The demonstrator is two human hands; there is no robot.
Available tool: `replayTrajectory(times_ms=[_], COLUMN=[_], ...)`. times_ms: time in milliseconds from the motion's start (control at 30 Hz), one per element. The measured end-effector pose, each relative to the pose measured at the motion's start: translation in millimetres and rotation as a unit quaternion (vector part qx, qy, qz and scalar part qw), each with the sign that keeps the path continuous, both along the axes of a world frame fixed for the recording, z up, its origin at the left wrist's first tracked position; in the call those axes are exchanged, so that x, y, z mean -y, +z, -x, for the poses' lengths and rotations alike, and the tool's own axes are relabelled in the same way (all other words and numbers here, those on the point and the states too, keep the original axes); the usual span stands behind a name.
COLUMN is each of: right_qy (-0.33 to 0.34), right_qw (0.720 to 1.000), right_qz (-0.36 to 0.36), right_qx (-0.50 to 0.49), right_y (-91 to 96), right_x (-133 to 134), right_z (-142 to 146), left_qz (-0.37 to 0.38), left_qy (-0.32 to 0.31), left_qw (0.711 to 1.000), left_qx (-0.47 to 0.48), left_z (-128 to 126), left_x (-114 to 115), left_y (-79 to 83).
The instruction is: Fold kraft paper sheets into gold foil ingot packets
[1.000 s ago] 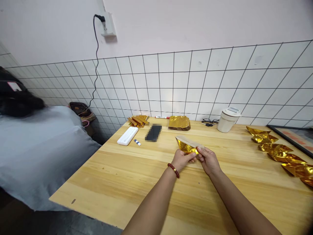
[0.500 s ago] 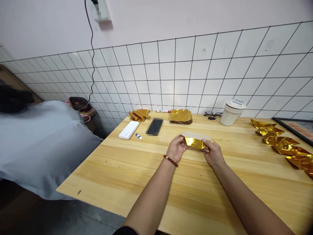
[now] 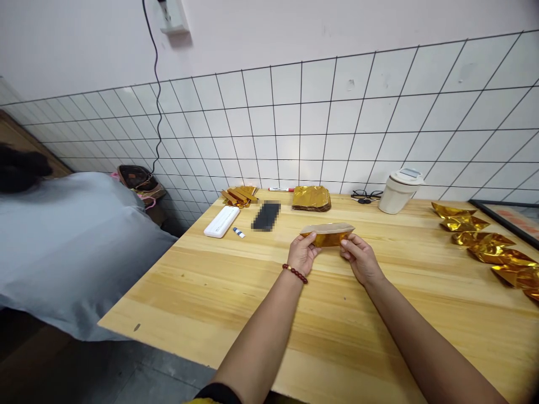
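Note:
A partly folded sheet of gold foil paper (image 3: 329,240) is held above the wooden table, its pale inner side showing along the top. My left hand (image 3: 302,252), with a dark red bead bracelet at the wrist, pinches the sheet's left end between thumb and fingers. At the other end, my right hand (image 3: 360,258) grips the lower right corner. Beyond them, against the wall, lies a stack of flat gold foil sheets (image 3: 311,198). Folded gold foil pieces (image 3: 484,241) stand in a row at the right.
On the table (image 3: 236,303) are gold strips (image 3: 239,196), a marker (image 3: 281,189), a dark blurred rectangle (image 3: 266,216), a white power bank (image 3: 222,221), a small blue-and-white tube (image 3: 238,232), glasses (image 3: 366,196), a cup (image 3: 399,192) and a black frame (image 3: 505,223). A person in grey (image 3: 76,252) is at left.
The gold paper has shifted slightly left and turned, showing more of its pale inner side. My right hand has moved a little left and now grips lower on its end.

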State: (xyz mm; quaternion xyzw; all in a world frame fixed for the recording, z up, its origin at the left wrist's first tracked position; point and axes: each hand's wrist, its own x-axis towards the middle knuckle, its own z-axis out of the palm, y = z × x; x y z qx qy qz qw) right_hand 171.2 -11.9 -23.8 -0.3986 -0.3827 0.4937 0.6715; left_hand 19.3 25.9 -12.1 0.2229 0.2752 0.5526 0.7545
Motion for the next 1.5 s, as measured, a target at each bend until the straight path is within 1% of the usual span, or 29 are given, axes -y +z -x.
replayTrajectory(times_ms=[200,367,533,667,833,900,1033,1100,1200,1267,1400,1500], right_qy=[-0.030,-0.029,-0.028,-0.025,-0.022,-0.032,-0.064,-0.056,-0.010,0.010,0.005,-0.035], right_qw=[0.999,0.999,0.999,0.999,1.000,0.999,0.995,0.996,0.999,0.999,1.000,0.998], right_qz=[-0.003,-0.002,-0.005,-0.006,-0.001,0.002,0.001,0.007,0.021,0.022,0.022,0.030], right_qx=[0.013,0.018,0.020,0.018,-0.002,-0.024,-0.076,-0.075,-0.048,-0.030,-0.008,-0.035], right_y=[-3.6,-6.1,-7.4,-6.9,-4.7,-3.0,0.7,1.3,0.2,-0.8,-0.8,1.3], right_x=[-4,-4,-4,-3,-3,-4,-5,-5,-3,-2,-1,-1], right_z=[1,1,1,1,1,1,1,1,2,3,2,1], left_qz=[-0.008,-0.007,-0.032,-0.040,-0.047,-0.055,-0.111,-0.141,-0.168,-0.181,-0.168,-0.147], left_qy=[-0.016,-0.025,-0.065,-0.057,-0.059,-0.070,-0.100,-0.108,-0.109,-0.101,-0.104,-0.112], left_qw=[1.000,1.000,0.997,0.996,0.995,0.993,0.980,0.969,0.956,0.952,0.955,0.959], left_qx=[-0.003,-0.011,-0.041,-0.061,-0.066,-0.078,-0.134,-0.171,-0.213,-0.225,-0.220,-0.216], left_z=[-1,-1,-4,-5,-5,-6,-13,-17,-19,-19,-17,-17], left_x=[0,1,4,6,6,6,9,10,10,10,12,13], left_y=[-0.8,-0.7,-0.3,-2.0,-2.3,-2.5,-6.3,-10.1,-15.8,-17.5,-13.5,-9.6])
